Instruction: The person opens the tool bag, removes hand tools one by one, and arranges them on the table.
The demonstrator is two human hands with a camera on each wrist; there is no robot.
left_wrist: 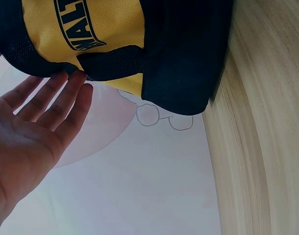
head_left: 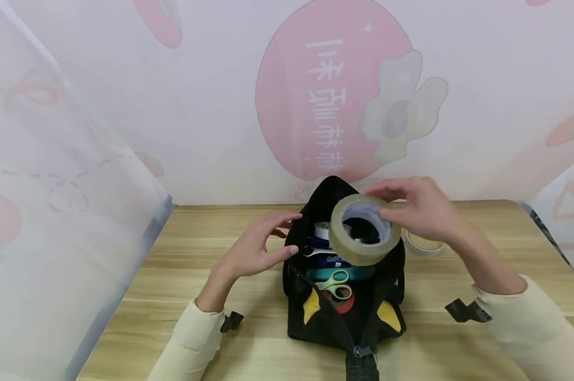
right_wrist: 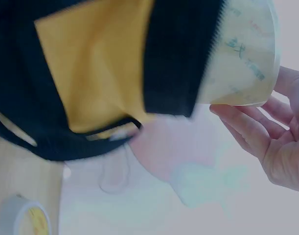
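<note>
Over the open top of a black and yellow tool bag [head_left: 302, 323], my right hand [head_left: 422, 209] grips a wide roll of clear packing tape [head_left: 363, 256] by its far right edge, thumb at the core. The right wrist view shows that tape [right_wrist: 240, 63] beyond the bag's zipped edge. My left hand [head_left: 258, 243] has loosely spread fingers at the bag's left rim; in the left wrist view the fingertips meet the bag's side by a black strap [left_wrist: 115, 63]. Inside the bag lie green-handled scissors [head_left: 336, 283], a teal item [head_left: 363, 273], a red round item [head_left: 345, 306] and a white roll [head_left: 321, 230].
Another tape roll [head_left: 424, 252], pale with a yellow inside, lies on the wooden table [head_left: 187, 296] just right of the bag. A pale printed sheet [head_left: 210, 106] hangs behind the table's back edge. The bag's zip pull [head_left: 360, 351] lies toward the front.
</note>
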